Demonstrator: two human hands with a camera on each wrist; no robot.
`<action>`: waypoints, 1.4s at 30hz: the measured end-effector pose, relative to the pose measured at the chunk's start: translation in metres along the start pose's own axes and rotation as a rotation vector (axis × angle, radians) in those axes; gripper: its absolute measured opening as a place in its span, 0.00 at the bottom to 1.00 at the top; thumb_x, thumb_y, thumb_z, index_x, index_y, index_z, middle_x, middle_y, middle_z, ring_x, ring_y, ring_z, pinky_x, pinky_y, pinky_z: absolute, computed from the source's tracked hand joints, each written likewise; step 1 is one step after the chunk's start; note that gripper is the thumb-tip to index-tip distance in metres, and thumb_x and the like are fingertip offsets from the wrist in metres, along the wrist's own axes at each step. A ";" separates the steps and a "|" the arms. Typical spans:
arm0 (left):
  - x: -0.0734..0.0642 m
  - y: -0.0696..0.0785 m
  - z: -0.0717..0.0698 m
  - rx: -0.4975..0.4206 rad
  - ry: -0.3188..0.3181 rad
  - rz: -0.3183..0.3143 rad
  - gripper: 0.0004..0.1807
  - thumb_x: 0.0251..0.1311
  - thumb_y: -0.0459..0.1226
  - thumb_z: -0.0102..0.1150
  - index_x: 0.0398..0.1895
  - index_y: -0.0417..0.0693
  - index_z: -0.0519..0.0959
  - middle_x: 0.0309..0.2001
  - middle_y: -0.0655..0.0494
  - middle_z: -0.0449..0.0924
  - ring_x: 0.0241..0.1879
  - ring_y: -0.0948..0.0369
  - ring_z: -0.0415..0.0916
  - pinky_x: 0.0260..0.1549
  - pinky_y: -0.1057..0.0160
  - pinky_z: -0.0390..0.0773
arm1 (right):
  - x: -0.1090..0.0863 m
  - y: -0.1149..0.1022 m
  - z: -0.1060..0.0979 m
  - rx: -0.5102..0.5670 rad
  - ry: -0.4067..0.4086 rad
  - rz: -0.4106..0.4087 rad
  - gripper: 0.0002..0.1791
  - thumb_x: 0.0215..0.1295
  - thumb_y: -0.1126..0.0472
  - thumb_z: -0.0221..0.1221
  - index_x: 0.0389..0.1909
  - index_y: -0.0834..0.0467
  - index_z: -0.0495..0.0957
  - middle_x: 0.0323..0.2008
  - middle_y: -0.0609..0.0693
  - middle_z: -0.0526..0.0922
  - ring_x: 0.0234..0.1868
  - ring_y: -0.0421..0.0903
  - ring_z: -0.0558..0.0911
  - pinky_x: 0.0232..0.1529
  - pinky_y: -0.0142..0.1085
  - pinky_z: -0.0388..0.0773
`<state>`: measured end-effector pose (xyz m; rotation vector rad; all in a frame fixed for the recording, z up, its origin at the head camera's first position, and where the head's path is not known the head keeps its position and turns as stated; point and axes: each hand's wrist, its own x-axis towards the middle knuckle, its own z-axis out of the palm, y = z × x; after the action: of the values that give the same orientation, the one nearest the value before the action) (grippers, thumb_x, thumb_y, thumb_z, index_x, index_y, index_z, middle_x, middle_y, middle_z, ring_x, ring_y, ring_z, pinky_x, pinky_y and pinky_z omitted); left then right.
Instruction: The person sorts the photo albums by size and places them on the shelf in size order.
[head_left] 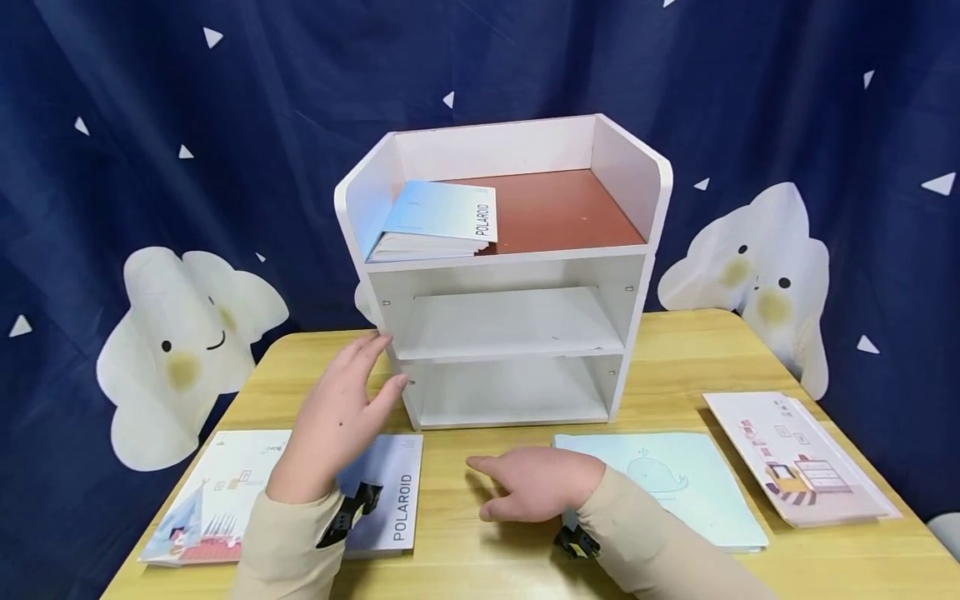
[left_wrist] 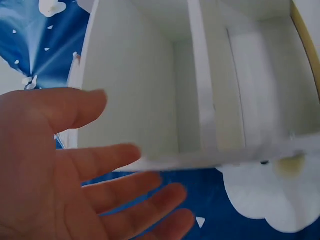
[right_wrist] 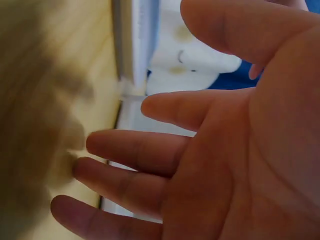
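Observation:
My left hand (head_left: 341,417) is raised at the left side of a small white shelf unit (head_left: 633,187), its fingers spread and fingertips right at the side panel. Palm and fingers show bare in the left wrist view. Partly hidden beneath that hand is a blue POLAROID album (head_left: 390,500) lying flat. My right hand (head_left: 536,482) hovers low over the table before the unit, fingers extended and nothing in them. Its wrist overlaps a pale green album with a whale drawing (head_left: 667,487). Another blue-white POLAROID album (head_left: 442,212) lies on the unit's red-brown top, at the left.
A white album with a tent picture (head_left: 217,492) lies at the table's left edge. Near the right edge lies a pinkish album with a furniture picture (head_left: 810,462). Behind the wooden table (head_left: 457,533) hangs a dark blue curtain (head_left: 510,58) with clouds on it.

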<state>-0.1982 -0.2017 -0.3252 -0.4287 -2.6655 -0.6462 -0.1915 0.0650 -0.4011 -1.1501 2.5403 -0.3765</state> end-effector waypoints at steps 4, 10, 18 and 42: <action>-0.007 -0.012 0.000 0.058 -0.087 -0.027 0.31 0.72 0.50 0.56 0.72 0.46 0.70 0.70 0.46 0.69 0.68 0.45 0.67 0.61 0.37 0.69 | 0.003 0.000 0.006 -0.007 0.012 0.024 0.38 0.71 0.40 0.57 0.75 0.57 0.65 0.54 0.49 0.84 0.58 0.42 0.80 0.61 0.37 0.75; -0.020 -0.039 0.002 0.138 -0.165 -0.082 0.33 0.70 0.51 0.59 0.71 0.43 0.70 0.69 0.40 0.69 0.66 0.40 0.67 0.59 0.34 0.70 | 0.006 0.001 0.011 -0.058 0.056 0.055 0.37 0.71 0.41 0.58 0.73 0.57 0.68 0.49 0.49 0.86 0.54 0.42 0.82 0.58 0.37 0.77; -0.029 -0.080 0.013 0.213 -0.439 -0.213 0.39 0.64 0.52 0.65 0.71 0.38 0.68 0.65 0.29 0.69 0.62 0.32 0.68 0.52 0.31 0.72 | 0.006 -0.005 0.012 -0.132 0.070 0.064 0.38 0.68 0.41 0.60 0.72 0.57 0.69 0.18 0.38 0.70 0.36 0.37 0.79 0.51 0.38 0.80; -0.036 -0.088 0.047 0.034 -0.575 -0.282 0.41 0.57 0.52 0.72 0.66 0.34 0.73 0.57 0.38 0.80 0.55 0.46 0.78 0.55 0.39 0.75 | 0.007 0.001 0.012 -0.117 0.090 0.073 0.34 0.70 0.41 0.58 0.69 0.58 0.73 0.51 0.52 0.86 0.50 0.45 0.84 0.50 0.39 0.81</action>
<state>-0.2114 -0.2606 -0.4121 -0.2567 -3.3209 -0.6277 -0.1918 0.0592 -0.4138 -1.1000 2.7062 -0.2714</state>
